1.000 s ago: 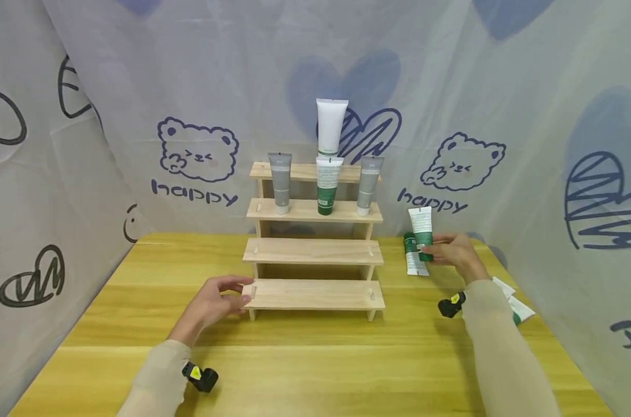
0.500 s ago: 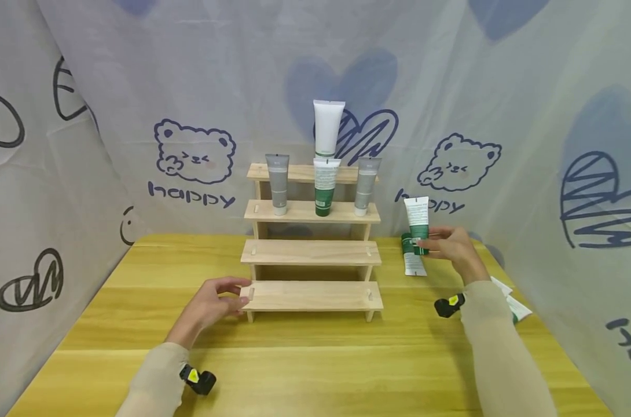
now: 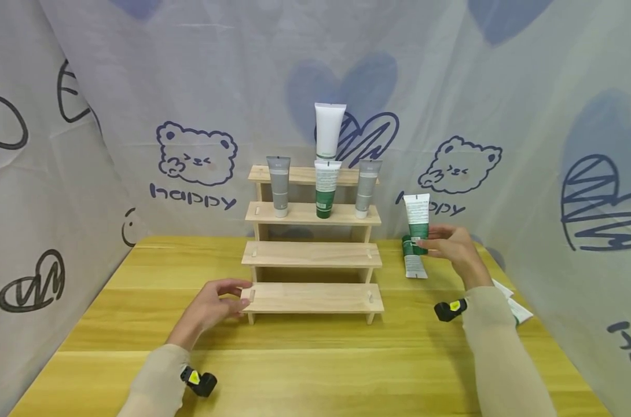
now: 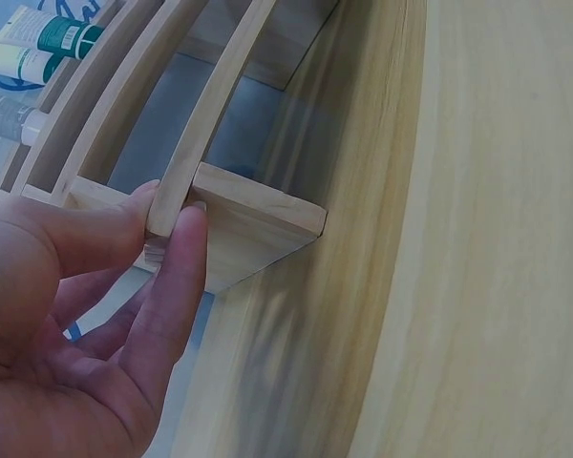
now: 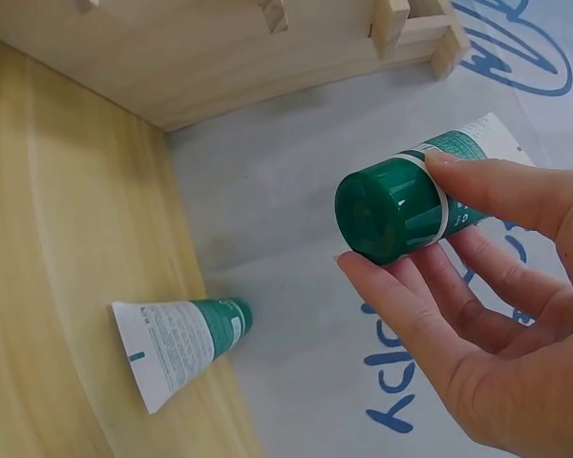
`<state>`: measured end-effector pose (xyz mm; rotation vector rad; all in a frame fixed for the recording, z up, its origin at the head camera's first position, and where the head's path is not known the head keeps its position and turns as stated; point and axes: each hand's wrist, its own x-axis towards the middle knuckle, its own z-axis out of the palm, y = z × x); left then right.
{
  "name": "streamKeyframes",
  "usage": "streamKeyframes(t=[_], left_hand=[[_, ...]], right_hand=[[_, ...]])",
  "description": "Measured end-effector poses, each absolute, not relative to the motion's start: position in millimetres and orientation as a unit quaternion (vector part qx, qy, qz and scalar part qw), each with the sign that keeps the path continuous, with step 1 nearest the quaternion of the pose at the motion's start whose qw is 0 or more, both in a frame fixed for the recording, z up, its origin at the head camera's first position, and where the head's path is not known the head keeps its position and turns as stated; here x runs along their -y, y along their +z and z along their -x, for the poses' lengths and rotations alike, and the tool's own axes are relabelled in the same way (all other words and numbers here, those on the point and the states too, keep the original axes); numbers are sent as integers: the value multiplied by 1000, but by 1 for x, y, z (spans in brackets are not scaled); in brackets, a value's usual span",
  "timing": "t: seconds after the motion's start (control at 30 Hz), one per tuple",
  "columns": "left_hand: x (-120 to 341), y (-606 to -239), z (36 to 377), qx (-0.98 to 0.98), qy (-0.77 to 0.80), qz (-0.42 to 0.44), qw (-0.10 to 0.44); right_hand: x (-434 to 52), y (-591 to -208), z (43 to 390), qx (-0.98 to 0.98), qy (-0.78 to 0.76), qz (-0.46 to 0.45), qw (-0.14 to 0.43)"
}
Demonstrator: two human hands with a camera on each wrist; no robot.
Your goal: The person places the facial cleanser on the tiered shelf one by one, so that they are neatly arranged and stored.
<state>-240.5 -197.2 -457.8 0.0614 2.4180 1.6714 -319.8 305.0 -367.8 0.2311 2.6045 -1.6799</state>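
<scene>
Green at its cap and white above, a tube stands upright in the air to the right of the wooden rack, pinched near the cap by the right hand. Just below it a second tube lies flat on the table, and more tubes lie behind the right forearm. The left hand grips the left end of the rack's lowest step between thumb and fingers. On the rack's upper steps stand two grey tubes, a green one and a tall white one.
</scene>
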Motion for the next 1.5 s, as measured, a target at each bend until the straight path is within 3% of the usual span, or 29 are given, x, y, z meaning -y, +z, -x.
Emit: streamKeyframes(t=[1.5], left_hand=[[196, -457, 239, -819, 567, -8, 92]], right_hand=[[-281, -356, 298, -851, -524, -24, -17]])
